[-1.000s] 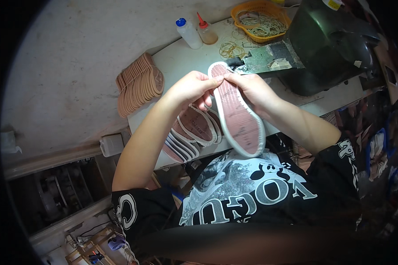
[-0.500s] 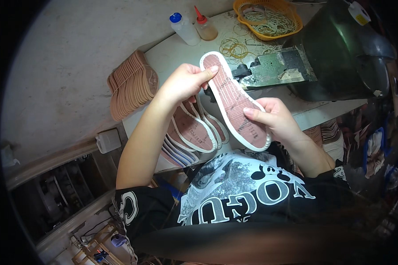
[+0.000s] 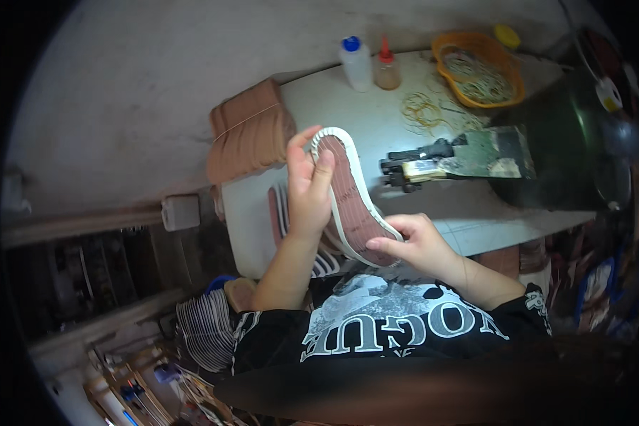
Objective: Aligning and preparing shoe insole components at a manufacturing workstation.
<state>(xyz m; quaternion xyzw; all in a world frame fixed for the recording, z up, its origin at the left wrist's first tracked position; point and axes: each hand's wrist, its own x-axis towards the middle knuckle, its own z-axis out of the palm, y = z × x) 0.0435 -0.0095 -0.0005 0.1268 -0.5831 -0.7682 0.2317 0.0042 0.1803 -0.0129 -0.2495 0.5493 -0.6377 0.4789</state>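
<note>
My left hand [image 3: 311, 181] holds the upper end of a shoe insole [image 3: 351, 192], thumb on its face and fingers at the white rim. The insole is pinkish brown with faint lines and a white edging that is puckered round the upper end. At its lower end my right hand [image 3: 419, 245] grips it, thumb on top and fingers behind. It is held tilted above the table, curving between both hands. Below and behind it, more white-edged insoles [image 3: 280, 206] lie on the table, partly hidden by my left arm.
A green machine arm [image 3: 491, 153] with a dark metal head [image 3: 399, 172] reaches in from the right. A tied stack of insoles [image 3: 250, 131] sits at the left. Behind are a blue-capped bottle [image 3: 356, 67], a red-tipped bottle [image 3: 387, 71], loose bands [image 3: 422, 111] and an orange basket [image 3: 444, 67].
The view has shifted, so the table sits farther right. The insole now looks more curved and tilted; my left hand has moved round its upper end, while my right hand stays at the lower end.
</note>
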